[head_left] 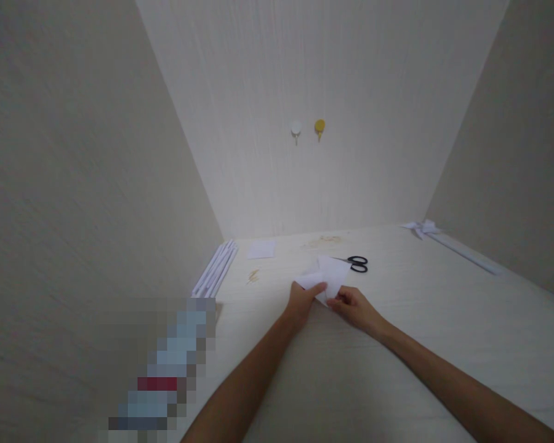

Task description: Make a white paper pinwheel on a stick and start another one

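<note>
A folded white sheet of paper (329,275) lies on the pale table (397,344) in the middle of the view. My left hand (301,303) pinches its near left corner. My right hand (354,307) grips its near edge from the right. Both arms reach forward from the bottom of the picture. The paper's far part shows angled folds and rests on the table.
Black scissors (359,264) lie just behind the paper. A small white square of paper (261,249) sits at the back left. Long white paper strips (216,269) lean along the left wall. A folded white paper piece (423,229) lies at the right wall. Two hooks (308,129) hang on the back wall.
</note>
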### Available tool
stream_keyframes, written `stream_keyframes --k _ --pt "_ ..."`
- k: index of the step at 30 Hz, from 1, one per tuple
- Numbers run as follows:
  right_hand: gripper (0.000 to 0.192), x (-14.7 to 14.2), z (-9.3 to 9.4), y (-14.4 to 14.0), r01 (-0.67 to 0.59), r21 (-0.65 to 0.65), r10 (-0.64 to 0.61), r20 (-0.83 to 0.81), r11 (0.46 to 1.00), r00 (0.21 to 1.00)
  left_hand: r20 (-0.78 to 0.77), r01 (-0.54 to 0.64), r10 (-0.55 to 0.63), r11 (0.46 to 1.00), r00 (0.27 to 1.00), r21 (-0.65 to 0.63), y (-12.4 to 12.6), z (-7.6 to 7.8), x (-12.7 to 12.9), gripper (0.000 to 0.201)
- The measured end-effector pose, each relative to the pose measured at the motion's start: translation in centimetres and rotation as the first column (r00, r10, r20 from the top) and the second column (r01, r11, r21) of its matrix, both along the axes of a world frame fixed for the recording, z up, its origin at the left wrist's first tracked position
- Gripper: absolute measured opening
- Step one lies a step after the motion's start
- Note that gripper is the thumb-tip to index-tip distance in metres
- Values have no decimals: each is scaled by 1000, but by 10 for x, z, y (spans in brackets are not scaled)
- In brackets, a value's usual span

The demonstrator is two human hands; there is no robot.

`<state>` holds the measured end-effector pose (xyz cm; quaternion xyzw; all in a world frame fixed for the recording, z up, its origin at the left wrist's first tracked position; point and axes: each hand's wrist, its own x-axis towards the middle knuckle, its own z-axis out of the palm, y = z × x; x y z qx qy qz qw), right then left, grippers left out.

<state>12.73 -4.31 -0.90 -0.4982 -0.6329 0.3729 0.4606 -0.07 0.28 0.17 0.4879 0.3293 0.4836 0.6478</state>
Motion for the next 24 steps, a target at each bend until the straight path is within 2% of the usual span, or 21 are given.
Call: stream_keyframes --k 5,9,12,15,17,20,22,24 --pt "25 -1 2 -1 55 -4 -55 -38 998 998 6 -26 26 999 1000 -18 1 -2 1 31" --pt "25 -1 1 0 86 32 -78 -192 996 978 39 -22 22 1000 999 1 0 1 0 29" --pt "29 0 1 0 138 25 -124 -306 990 944 -19 -1 2 998 1000 59 -4 6 -1 30" --pt "34 3 3 0 228 11 -214 -301 974 929 -73 47 -41 996 996 76 -7 10 -1 32" --pt "37 5 3 1 267 17 -250 -294 964 922 27 118 -118 993 993 19 -5 11 -2 32" --pt "38 7 2 1 280 14 -263 -297 960 918 248 239 -206 965 947 -109 1 12 -5 31" --pt "37 8 2 1 268 19 -254 -254 963 933 264 272 -224 948 938 -163 4 14 -8 31" --pt "34 10 3 0 241 49 -228 -189 969 955 164 222 -193 958 967 -183 6 16 -11 30"
